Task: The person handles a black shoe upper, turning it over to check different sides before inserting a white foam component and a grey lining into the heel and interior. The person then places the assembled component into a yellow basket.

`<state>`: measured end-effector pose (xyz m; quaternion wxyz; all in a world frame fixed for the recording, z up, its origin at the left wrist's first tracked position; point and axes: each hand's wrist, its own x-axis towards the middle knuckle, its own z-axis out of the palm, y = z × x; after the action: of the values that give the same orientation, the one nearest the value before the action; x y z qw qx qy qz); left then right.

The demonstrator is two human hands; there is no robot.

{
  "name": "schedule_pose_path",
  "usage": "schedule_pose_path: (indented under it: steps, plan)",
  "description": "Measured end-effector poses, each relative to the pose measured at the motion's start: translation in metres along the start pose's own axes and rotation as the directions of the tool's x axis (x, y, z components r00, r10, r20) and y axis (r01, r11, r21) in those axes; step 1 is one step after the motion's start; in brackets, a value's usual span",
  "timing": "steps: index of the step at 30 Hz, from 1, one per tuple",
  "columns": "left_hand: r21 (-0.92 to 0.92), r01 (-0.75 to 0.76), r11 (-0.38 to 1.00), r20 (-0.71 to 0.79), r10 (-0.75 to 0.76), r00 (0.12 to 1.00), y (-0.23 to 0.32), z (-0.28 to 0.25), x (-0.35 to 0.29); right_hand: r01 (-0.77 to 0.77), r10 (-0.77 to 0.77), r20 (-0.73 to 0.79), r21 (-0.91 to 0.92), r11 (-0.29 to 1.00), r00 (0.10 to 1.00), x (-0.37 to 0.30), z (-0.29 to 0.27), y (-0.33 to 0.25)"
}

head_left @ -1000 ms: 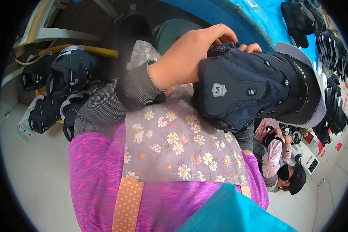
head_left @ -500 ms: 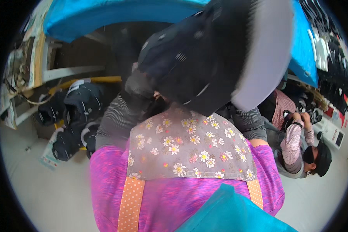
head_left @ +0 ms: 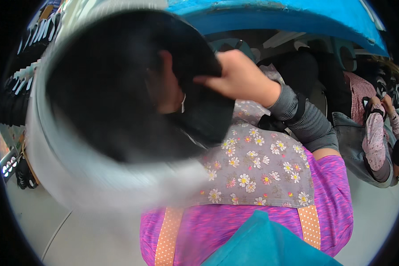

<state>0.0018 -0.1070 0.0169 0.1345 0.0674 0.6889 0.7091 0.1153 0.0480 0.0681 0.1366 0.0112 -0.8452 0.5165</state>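
Observation:
A large dark fabric bag (head_left: pixel 119 102) with a wide pale rim (head_left: pixel 119 177) fills the left and middle of the view, its dark hollow side turned towards me. The rim is smeared by motion. My right hand (head_left: pixel 246 75) is closed on the bag's right edge, thumb on the near face and the other fingers mostly hidden behind the cloth. My left hand (head_left: pixel 169 88) shows partly within the dark hollow, one finger or thumb pointing up; dark cloth hides the rest, and its grip is blurred. A small white strip shows beside it.
A blue-covered table (head_left: pixel 270 15) curves across the top. On the right sits another person (head_left: pixel 377 128) in a pink patterned sleeve, hands raised around a dark item. Dark pieces with white strips hang in rows (head_left: pixel 24 84) at the left. A thin cable (head_left: pixel 57 230) lies on the floor.
The bag has swung from the upper middle to the left, and its hollow side now faces me. My right hand has come into sight on its edge. The view has turned leftward.

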Motion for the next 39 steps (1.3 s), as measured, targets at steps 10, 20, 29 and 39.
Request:
schedule_pose_path:
  steps: [10,20,29,39]
  plan:
    - [-0.361,0.226,0.905,-0.094,-0.276,0.957,0.040,0.031,-0.012,0.093,-0.106,-0.106,-0.123,0.988,0.989,0.004,0.002,0.004]
    - [-0.294,-0.050,0.954,0.090,0.080,0.993,0.005,0.018,-0.026,0.086,-0.186,-0.291,-0.322,0.943,0.939,0.024,-0.001,-0.008]
    - [0.099,-0.469,0.878,-0.289,0.476,0.830,0.036,0.020,-0.001,-0.145,0.116,-0.238,-0.106,0.984,0.964,0.016,0.017,-0.004]
    - [-0.344,-0.143,0.928,-0.170,0.089,0.981,0.067,0.028,-0.022,0.082,-0.100,-0.097,-0.177,0.981,0.990,0.012,0.000,-0.014]
